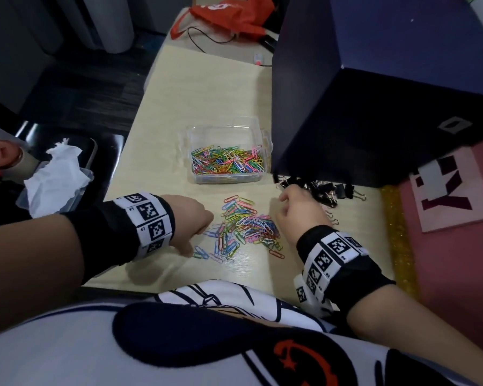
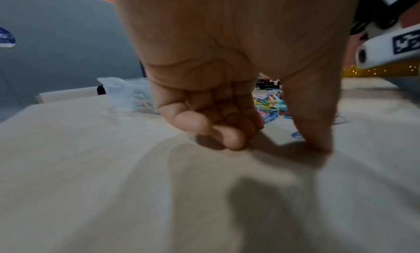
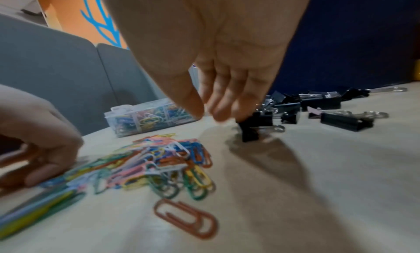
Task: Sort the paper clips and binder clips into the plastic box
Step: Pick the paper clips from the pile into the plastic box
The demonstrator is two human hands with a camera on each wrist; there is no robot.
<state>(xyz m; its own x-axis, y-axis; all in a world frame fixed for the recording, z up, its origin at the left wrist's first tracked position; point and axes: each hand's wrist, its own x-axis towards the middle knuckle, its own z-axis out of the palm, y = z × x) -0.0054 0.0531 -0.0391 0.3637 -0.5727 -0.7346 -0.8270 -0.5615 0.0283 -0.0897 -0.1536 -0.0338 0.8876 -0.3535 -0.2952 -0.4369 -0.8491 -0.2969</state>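
Observation:
A clear plastic box (image 1: pixel 229 178) (image 3: pixel 127 118) (image 2: pixel 122 93) holds several coloured paper clips. In front of it a loose pile of coloured paper clips (image 1: pixel 246 227) (image 3: pixel 159 159) (image 2: pixel 270 104) lies on the table. Black binder clips (image 1: pixel 326 190) (image 3: pixel 318 104) are heaped to the right. My left hand (image 1: pixel 197 235) (image 2: pixel 272 141) sits at the pile's left edge, fingers curled, thumb tip on the table. Nothing shows inside the curled fingers. My right hand (image 1: pixel 283 206) (image 3: pixel 204 113) hangs with relaxed fingers just over the nearest binder clip (image 3: pixel 250 131), holding nothing.
A tall dark blue box (image 1: pixel 360 107) stands right behind the binder clips. A gold glitter strip (image 1: pixel 396 232) and a pink sheet (image 1: pixel 452 190) lie to the right. A single orange paper clip (image 3: pixel 186 219) lies near me. Crumpled tissue (image 1: pixel 56 176) sits off the table's left edge.

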